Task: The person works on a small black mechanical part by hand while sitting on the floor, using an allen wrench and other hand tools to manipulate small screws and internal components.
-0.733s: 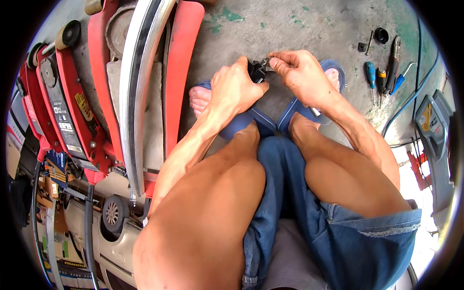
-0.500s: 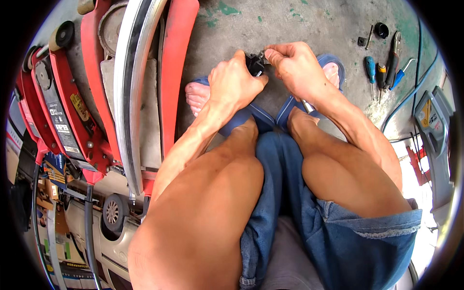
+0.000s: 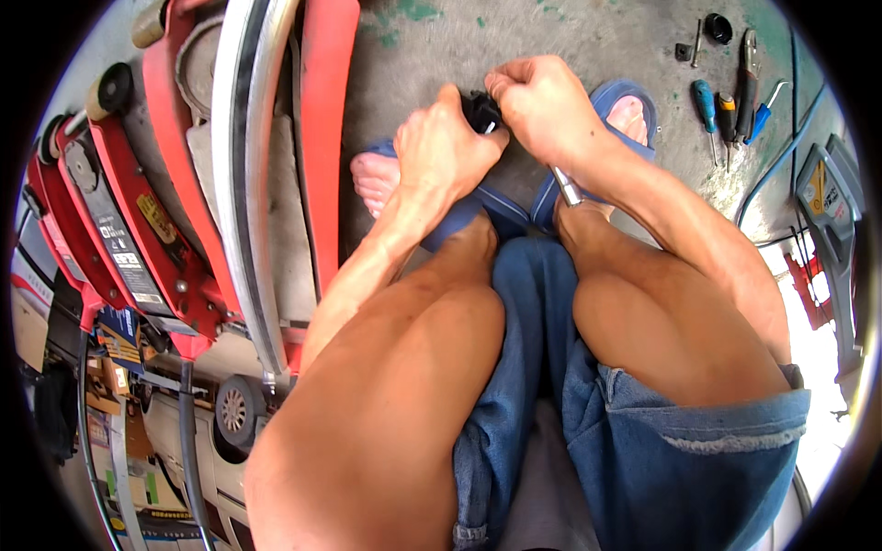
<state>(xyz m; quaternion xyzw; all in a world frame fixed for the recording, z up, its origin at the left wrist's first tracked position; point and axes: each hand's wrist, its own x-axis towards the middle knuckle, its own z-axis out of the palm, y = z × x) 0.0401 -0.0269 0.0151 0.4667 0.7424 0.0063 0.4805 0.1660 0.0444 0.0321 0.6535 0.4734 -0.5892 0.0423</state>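
Here's the black part [image 3: 480, 112], and it sits in the gap between the two hands, up at the fingertips of the left hand [image 3: 448, 142]. That left hand has it gripped, index finger behind and thumb in front. Over on its other side, the right hand [image 3: 547, 106] is curled in, thumb and finger drawn together right by the top edge of the part; whether they pinch something, you cannot tell from here, the knuckles cover it. A shiny metal rod [image 3: 568, 186] pokes out below the right wrist, and its other end is hidden by the hand.

Under the hands now: a blue left sandal [image 3: 503, 219] just below the left hand, and the right sandal [image 3: 614, 90] just beyond the right hand, toes showing in both. Nearer the body come bare knees and denim shorts [image 3: 680, 441].

Out to the right of the right hand, tools on the concrete: a teal screwdriver [image 3: 704, 103], a yellow-and-black screwdriver [image 3: 727, 112], dark-handled pliers [image 3: 748, 92] and a blue hooked tool [image 3: 761, 119] side by side. Just above them, a black ring [image 3: 718, 28] and a bolt [image 3: 697, 44]. Well left of the left hand, a red bar [image 3: 326, 138], a silver curved strip [image 3: 243, 165], then red jacks [image 3: 138, 202], and below those a car wheel [image 3: 237, 413].
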